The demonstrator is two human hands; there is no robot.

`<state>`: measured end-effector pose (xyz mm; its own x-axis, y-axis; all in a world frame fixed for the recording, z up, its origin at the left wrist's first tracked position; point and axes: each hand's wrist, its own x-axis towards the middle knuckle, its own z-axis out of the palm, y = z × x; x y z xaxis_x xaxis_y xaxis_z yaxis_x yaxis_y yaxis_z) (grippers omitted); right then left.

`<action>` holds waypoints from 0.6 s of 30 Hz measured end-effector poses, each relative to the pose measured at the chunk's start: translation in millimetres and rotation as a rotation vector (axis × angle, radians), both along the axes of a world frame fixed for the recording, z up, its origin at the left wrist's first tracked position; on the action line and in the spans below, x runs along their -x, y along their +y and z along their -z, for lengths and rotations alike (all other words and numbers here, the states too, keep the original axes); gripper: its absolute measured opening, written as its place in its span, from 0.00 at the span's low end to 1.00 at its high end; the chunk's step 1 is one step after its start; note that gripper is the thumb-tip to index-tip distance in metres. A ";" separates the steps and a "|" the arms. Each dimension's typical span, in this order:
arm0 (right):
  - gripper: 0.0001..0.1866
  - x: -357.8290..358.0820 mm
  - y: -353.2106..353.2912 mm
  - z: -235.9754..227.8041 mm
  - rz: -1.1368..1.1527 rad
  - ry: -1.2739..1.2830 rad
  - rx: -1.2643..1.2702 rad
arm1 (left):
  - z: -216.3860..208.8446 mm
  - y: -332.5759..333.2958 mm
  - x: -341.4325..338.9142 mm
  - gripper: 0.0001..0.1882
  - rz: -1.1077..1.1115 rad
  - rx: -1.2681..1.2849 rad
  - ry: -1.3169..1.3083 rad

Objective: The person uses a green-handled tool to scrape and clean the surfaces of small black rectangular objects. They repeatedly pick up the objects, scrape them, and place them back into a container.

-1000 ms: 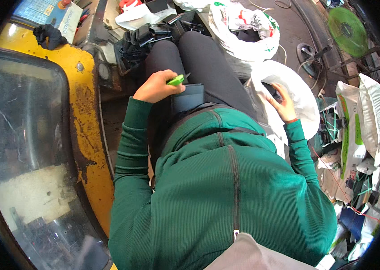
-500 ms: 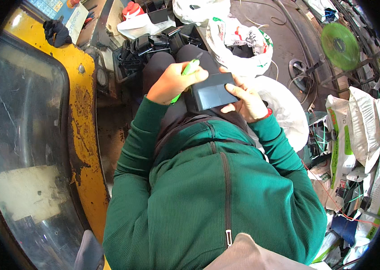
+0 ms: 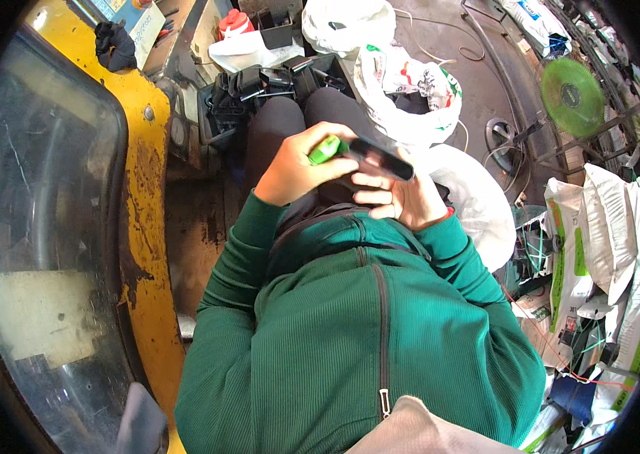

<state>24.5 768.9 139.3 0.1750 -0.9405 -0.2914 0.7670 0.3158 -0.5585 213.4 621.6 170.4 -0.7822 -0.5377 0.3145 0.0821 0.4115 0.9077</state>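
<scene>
From my remote seat I see one green zip jacket (image 3: 320, 325) filling the lower middle of the frame, and one scuffed yellow machine frame (image 3: 146, 159) around a scratched window (image 3: 55, 212) at the left. Three open white plastic bags (image 3: 475, 216) run from the upper middle to right of centre. A dark bin (image 3: 218, 138) at upper middle is heaped with black plastic parts (image 3: 255, 83), too overlapped for me to count. One round green fan (image 3: 573, 94) stands at upper right.

Just above the centre of the frame, over the lap, I have the black plastic box (image 3: 380, 160): smooth, rectangular, tilted down to the right, its narrow side toward me, with a glossy reddish patch on it.

The left hand (image 3: 305, 165) comes up from the lower left, fingers bent, gripping a tool; its thumb and forefinger point at the box's left end. The right hand (image 3: 414, 200) comes in from the lower right, palm turned up, fingers parted and half curled below the box; I can't tell whether it pinches it.

Smallest is the green-handled tool (image 3: 326, 150), its tip hidden from me. My count here: two hands, one box, one tool.
</scene>
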 end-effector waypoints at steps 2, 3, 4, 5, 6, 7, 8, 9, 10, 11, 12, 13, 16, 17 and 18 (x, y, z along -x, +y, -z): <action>0.36 -3.6 8.5 -4.6 0.056 0.144 0.089 | -10.0 0.0 -4.4 0.16 -0.012 -0.524 -0.010; 0.35 -7.8 11.4 -4.2 0.116 0.192 0.131 | -18.0 -1.9 -6.3 0.14 0.003 -0.577 -0.031; 0.34 -10.5 13.3 -1.9 0.153 0.219 0.222 | -20.1 0.0 -3.7 0.13 -0.019 -0.607 -0.023; 0.33 -13.1 14.1 0.9 0.188 0.246 0.313 | -20.3 2.3 -0.5 0.13 -0.041 -0.638 -0.015; 0.32 -16.6 13.3 1.8 0.224 0.273 0.405 | -16.8 3.2 1.2 0.11 -0.034 -0.657 -0.070; 0.31 -28.2 11.7 -19.4 0.298 0.281 0.269 | -9.3 5.6 3.8 0.10 -0.023 -0.678 -0.133; 0.29 -27.9 7.8 -20.0 0.308 0.312 0.241 | -0.6 10.2 8.4 0.10 0.030 -0.629 -0.149; 0.28 -26.0 3.2 -20.7 0.318 0.342 0.214 | 3.5 13.4 9.6 0.15 0.026 -0.633 -0.161; 0.26 -28.6 0.0 -18.6 0.406 0.450 0.248 | 5.9 18.8 13.9 0.17 -0.178 -0.221 -0.100; 0.23 -32.1 -3.6 -13.8 0.494 0.560 0.281 | 6.6 24.6 18.2 0.19 -0.373 0.194 -0.032; 0.21 -31.9 -5.4 -8.5 0.582 0.670 0.313 | 4.6 29.7 19.1 0.20 -0.371 0.215 -0.031; 0.23 -28.5 -6.6 -2.0 0.573 0.722 0.332 | -4.2 37.0 16.9 0.21 -0.375 0.232 -0.034; 0.28 -22.8 -7.4 14.9 0.550 0.741 0.382 | -16.7 65.9 16.1 0.18 -0.270 0.273 -0.151; 0.30 -23.8 -8.7 17.9 0.594 0.728 0.389 | -18.4 70.5 17.9 0.16 -0.230 0.319 -0.263; 0.31 -22.4 -8.7 21.4 0.584 0.734 0.383 | -18.6 71.7 20.5 0.15 -0.215 0.335 -0.231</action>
